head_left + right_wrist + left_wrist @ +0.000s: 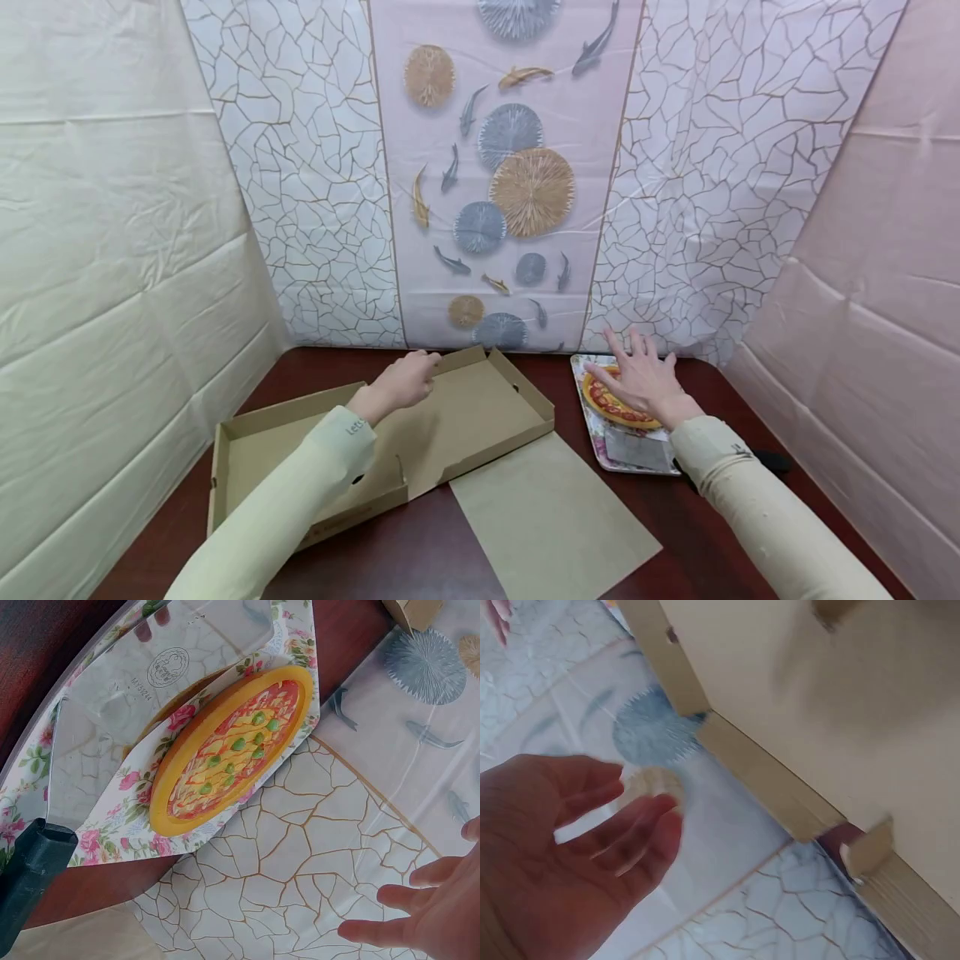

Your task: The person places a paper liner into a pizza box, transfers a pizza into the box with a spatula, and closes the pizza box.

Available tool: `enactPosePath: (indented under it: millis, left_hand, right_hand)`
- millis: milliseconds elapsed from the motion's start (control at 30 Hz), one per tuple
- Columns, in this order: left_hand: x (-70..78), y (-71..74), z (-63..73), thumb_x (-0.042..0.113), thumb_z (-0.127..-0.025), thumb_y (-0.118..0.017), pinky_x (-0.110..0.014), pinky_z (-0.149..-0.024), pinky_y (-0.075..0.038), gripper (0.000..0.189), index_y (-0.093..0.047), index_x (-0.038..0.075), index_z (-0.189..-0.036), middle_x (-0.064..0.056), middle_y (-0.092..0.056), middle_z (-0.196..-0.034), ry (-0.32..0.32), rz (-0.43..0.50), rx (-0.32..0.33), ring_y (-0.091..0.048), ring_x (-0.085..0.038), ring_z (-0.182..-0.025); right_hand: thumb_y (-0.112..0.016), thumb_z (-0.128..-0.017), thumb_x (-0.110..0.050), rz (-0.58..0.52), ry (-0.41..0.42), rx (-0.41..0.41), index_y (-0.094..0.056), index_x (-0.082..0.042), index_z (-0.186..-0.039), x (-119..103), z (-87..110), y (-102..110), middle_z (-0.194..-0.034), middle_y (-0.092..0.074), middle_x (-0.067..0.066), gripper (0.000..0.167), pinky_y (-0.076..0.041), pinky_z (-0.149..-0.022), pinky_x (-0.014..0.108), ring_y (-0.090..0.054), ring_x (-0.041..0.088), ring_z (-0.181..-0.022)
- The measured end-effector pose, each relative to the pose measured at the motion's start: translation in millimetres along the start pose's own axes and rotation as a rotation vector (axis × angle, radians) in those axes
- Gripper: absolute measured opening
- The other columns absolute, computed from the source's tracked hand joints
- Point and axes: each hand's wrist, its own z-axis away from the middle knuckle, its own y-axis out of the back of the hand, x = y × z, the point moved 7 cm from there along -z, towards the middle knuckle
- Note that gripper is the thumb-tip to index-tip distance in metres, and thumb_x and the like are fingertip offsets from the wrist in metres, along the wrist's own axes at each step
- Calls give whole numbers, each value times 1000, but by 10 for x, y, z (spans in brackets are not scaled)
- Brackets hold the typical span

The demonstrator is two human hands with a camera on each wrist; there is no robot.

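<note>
My left hand point(401, 383) hovers over the opened cardboard pizza box point(495, 400). Its fingers are loosely bent with nothing between them, and the left wrist view shows it apart from the box wall point(757, 776). On the right, my right hand point(643, 379) is raised above a pizza point(600, 398), fingers spread and holding nothing. The pizza lies on a floral tray point(598, 442). Beside it, also on the tray, is the flat metal blade point(165, 682) of a pizza server, whose black handle point(34, 877) extends past the tray's edge. My right sleeve partly hides that handle in the head view.
A flat square cardboard sheet point(551, 517) lies in front of the box, touching or close to its near edge. Everything rests on a dark red table point(405, 554). Patterned cloth point(495, 275) hangs behind, with pale cloth walls on both sides.
</note>
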Motion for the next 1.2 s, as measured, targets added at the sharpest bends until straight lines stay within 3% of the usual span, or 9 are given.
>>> enactPosePath:
  millis: [200,333,533,667,833,1067,1200]
  left_hand:
    - [293,-78,-28,5,-90,-59,-43,-87,-52,34,-59,4,-123,-15,-63,-122,-55,34,-116,-61,-30,-112]
    - [507,-104,-38,3,-87,-61,-44,-86,-53,31,-61,3,-119,-16,-65,-120,-114,38,-152,-64,-31,-106]
    - [766,-139,-45,3,-84,-66,-37,-84,-53,25,-64,4,-109,-12,-69,-109,-224,-43,-162,-66,-25,-94]
    - [837,-169,-50,5,-85,-67,-35,-80,-53,26,-65,5,-111,-10,-70,-105,-208,-51,-183,-65,-21,-85]
    - [878,-227,-72,5,-85,-67,-33,-79,-52,28,-65,5,-113,-8,-69,-103,-198,-52,-214,-63,-18,-84]
    - [969,-340,-87,11,-86,-68,-29,-73,-51,28,-65,8,-114,-7,-70,-97,-233,-62,-237,-61,-13,-77]
    - [1037,-411,-79,16,-85,-71,-28,-78,-52,33,-63,12,-117,-4,-69,-102,-277,-89,-239,-64,-14,-84]
  right_hand:
    - [-25,-91,-75,5,4,16,-7,-23,-156,-7,-21,31,-157,-12,30,86,-20,-96,80,-15,53,-141]
    - [-30,-92,-71,-8,14,23,-6,-22,-156,-30,-32,59,-156,-12,30,84,-22,-95,81,-18,52,-140]
    - [-35,-94,-67,-7,22,49,-12,-19,-156,-59,-42,84,-155,-17,29,82,-25,-93,80,-23,52,-138]
    - [-33,-93,-69,-9,26,33,-12,-19,-156,-72,-34,79,-156,-15,29,82,-26,-94,79,-21,52,-139]
    - [-30,-93,-70,-12,25,7,-11,-20,-156,-73,-31,64,-157,-13,29,83,-26,-95,78,-21,51,-140]
    - [-30,-93,-71,-26,25,-7,-13,-17,-156,-86,-31,62,-157,-10,30,84,-26,-97,77,-21,52,-139]
    - [-30,-94,-69,-25,25,-9,-14,-15,-155,-102,-33,63,-158,-9,29,84,-26,-97,76,-20,52,-140]
